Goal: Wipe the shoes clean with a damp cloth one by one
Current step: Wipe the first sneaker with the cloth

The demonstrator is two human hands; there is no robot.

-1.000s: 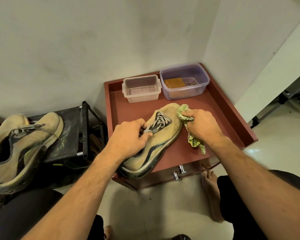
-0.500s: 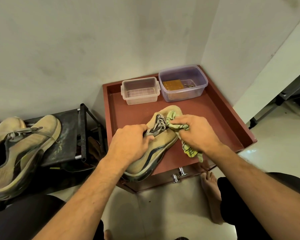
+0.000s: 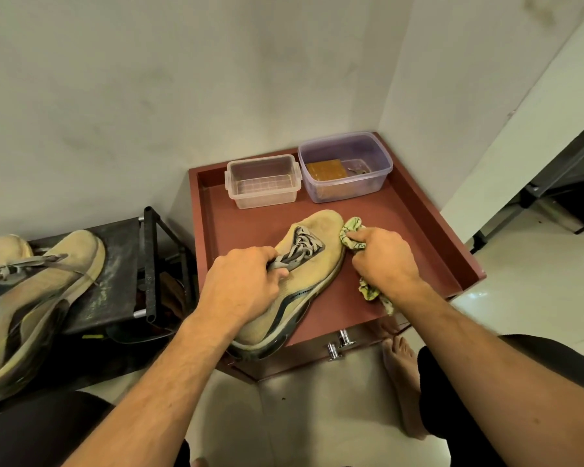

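Shoe [image 3: 304,281] lies mid-frame on the red worktop [image 3: 418,237], left hand [image 3: 241,288] clamped on its laces. Right hand [image 3: 383,261], gripping the green cloth [image 3: 353,232], has slid from the shoe's top back to its right toe edge, so wiping of this first shoe seems ongoing. Upper centre, a clear tub [image 3: 263,182] looks empty; the purple tub [image 3: 346,165] beside it holds a brown block.

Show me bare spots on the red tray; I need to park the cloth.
Bare tray lies between the clear tub and the shoe, and right of the cloth toward the rim. The front edge is crowded.
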